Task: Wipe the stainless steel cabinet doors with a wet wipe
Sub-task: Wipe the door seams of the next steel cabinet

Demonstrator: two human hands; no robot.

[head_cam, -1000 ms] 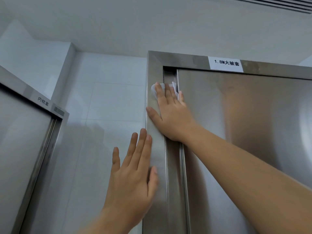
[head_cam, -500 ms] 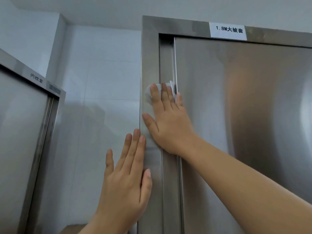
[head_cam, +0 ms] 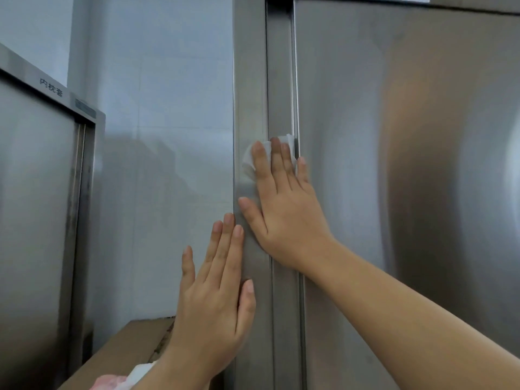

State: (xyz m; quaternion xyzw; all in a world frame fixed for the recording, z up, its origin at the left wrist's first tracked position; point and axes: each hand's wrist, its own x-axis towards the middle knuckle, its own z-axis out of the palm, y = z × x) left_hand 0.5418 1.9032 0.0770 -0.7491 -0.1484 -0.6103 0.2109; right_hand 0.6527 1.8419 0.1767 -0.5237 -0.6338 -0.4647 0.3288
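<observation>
Your right hand [head_cam: 284,204] presses the wet wipe [head_cam: 249,159] flat under open fingers on the cabinet frame [head_cam: 249,80], beside the door [head_cam: 365,136]. Left hand [head_cam: 213,302] braces, empty. You're mid-wipe; next, likely stroke downward with even pressure.

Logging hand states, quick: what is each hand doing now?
Left hand: open, flat, holding nothing.
Right hand: open, pressing wet wipe on cabinet frame.

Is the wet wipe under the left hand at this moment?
No, the wet wipe lies under the fingers of the right hand, while the left hand rests flat and bare on the cabinet frame.
</observation>
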